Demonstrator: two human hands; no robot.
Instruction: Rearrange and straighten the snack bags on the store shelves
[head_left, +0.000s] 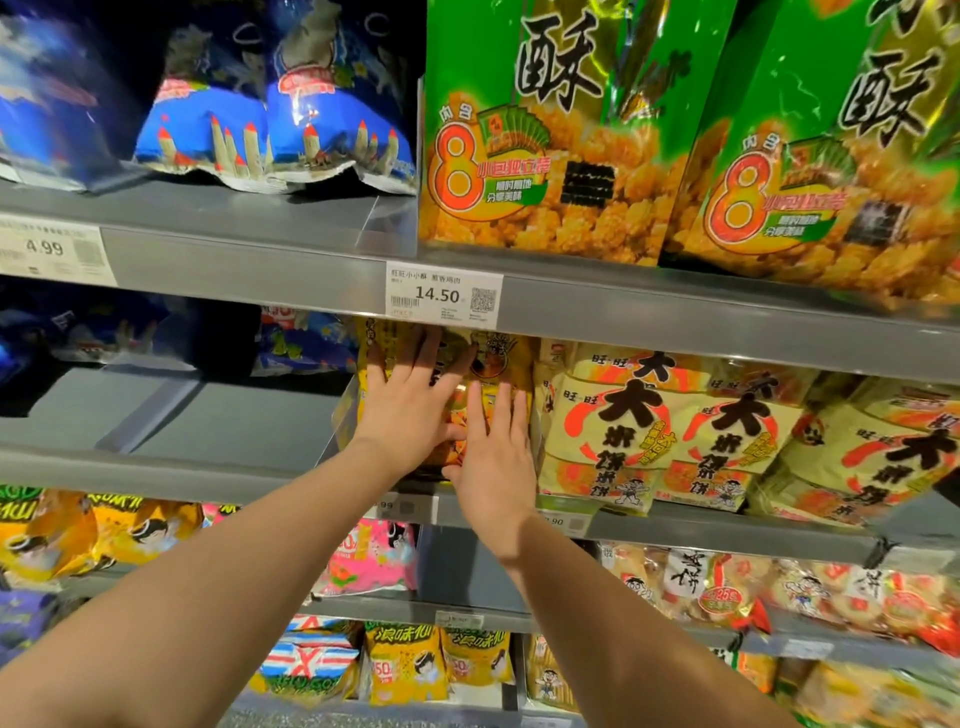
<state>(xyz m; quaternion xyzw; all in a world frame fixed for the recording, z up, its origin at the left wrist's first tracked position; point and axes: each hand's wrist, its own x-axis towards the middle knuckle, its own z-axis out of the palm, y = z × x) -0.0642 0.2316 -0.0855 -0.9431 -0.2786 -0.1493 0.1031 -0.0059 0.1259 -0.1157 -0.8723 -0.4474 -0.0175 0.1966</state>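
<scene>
So: L hand (410, 415), R hand (493, 462) flat

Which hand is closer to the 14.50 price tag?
Left. The left hand reaches up, fingertips just below the 14.50 price tag. The right hand lies lower and further right on the yellow bag.

Middle tag (444, 295) reads 14.50, left tag (52, 252) 4.99, green bag (545, 130) 8.
</scene>
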